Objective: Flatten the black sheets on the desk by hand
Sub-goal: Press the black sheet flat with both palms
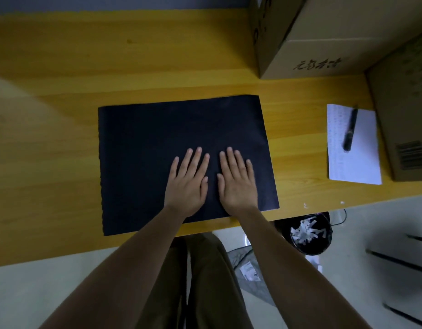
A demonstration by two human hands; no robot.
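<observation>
A large black sheet (157, 129) lies spread on the yellow wooden desk (63, 79), its near edge close to the desk's front edge. My left hand (187, 184) and my right hand (237, 181) rest palm down side by side on the sheet's near middle, fingers spread and pointing away from me. Neither hand holds anything. The sheet looks mostly flat, with a slightly ragged left edge.
Cardboard boxes (324, 34) stand at the desk's back right and right side (404, 115). A white paper (357, 153) with a black pen (350, 129) on it lies to the right of the sheet. A black bin (307, 233) with paper scraps sits below the desk edge.
</observation>
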